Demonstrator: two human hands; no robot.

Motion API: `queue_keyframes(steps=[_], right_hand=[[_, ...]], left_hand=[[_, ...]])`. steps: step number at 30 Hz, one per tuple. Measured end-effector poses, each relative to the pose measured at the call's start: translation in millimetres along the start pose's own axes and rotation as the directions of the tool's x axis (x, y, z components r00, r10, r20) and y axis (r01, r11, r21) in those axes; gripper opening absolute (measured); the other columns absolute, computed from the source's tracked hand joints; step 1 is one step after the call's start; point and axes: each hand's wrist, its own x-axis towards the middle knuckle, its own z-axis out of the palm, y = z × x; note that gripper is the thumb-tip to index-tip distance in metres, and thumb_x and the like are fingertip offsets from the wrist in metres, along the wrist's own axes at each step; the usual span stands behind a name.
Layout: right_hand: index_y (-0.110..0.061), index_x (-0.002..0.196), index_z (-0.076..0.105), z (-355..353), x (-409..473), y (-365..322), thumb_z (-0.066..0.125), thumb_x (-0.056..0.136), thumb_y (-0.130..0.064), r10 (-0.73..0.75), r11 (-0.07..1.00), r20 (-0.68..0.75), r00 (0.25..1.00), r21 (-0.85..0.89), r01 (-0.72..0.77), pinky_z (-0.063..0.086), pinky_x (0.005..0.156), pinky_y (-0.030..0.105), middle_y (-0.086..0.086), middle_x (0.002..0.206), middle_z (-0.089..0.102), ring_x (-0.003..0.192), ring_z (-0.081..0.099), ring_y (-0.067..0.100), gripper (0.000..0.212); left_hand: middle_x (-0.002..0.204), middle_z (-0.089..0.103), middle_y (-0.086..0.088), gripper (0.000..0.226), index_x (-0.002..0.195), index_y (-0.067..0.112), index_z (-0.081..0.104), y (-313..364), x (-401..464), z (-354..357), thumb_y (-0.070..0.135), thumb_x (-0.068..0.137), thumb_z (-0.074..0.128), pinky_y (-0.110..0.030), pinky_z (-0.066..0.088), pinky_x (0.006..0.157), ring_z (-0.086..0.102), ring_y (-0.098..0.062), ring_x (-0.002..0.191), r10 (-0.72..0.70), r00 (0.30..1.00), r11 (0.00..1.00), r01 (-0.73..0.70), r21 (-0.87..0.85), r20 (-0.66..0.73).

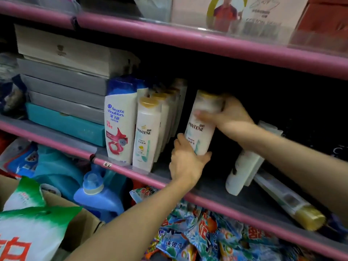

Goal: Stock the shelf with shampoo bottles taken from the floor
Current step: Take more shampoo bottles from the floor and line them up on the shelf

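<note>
Both hands grip Pantene bottle (202, 125): left hand (185, 161) hides base, right hand (228, 117) near blurred cap.

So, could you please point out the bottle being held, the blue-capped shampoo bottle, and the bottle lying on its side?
held bottle (200, 132), head view, on its front label.
blue-capped shampoo bottle (118, 127), head view, on its white front.
lying bottle (288, 201), head view, on its clear-wrapped body.

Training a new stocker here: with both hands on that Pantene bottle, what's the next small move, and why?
Probably stand it upright and slide it left. The Pantene bottle, held by the left hand and right hand, tilts with a gap before the Pantene row.
</note>
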Motion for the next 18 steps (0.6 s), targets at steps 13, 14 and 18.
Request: queue_keyframes(steps=[13,14,18], right_hand=[[-0.025,0.136,0.041,-16.2,69.5,-7.3,0.066,0.087,-0.029,-0.018,0.914,0.232,0.972,-0.391,0.110,0.037,0.075,0.021,-0.004,0.121,0.046,0.104,0.042,0.010,0.055],[-0.024,0.136,0.041,-14.5,71.9,-5.8,0.066,0.087,-0.028,-0.028,0.911,0.231,0.973,-0.395,0.120,0.037,0.076,0.022,-0.002,0.124,0.047,0.104,0.043,0.010,0.056],[-0.021,0.138,0.039,-4.2,79.5,-0.3,0.064,0.088,-0.022,-0.076,0.891,0.187,0.979,-0.428,0.150,0.036,0.081,0.025,0.003,0.135,0.048,0.112,0.047,0.016,0.056]], left_hand=[[0.133,0.036,-0.013,0.078,0.128,0.004,0.034,-11.7,37.1,37.6,0.036,0.073,0.079,-0.040,0.044,0.090,0.038,-0.029,0.125,-0.223,0.974,0.970,0.217,0.114,0.049],[0.134,0.036,-0.014,0.076,0.129,0.003,0.034,-11.8,39.3,40.5,0.036,0.075,0.077,-0.040,0.043,0.092,0.037,-0.029,0.126,-0.220,0.975,0.969,0.213,0.122,0.044],[0.133,0.045,-0.015,0.073,0.131,0.002,0.034,-17.5,46.8,49.0,0.034,0.079,0.074,-0.040,0.041,0.093,0.034,-0.031,0.127,-0.208,0.978,0.969,0.210,0.131,-0.023]])
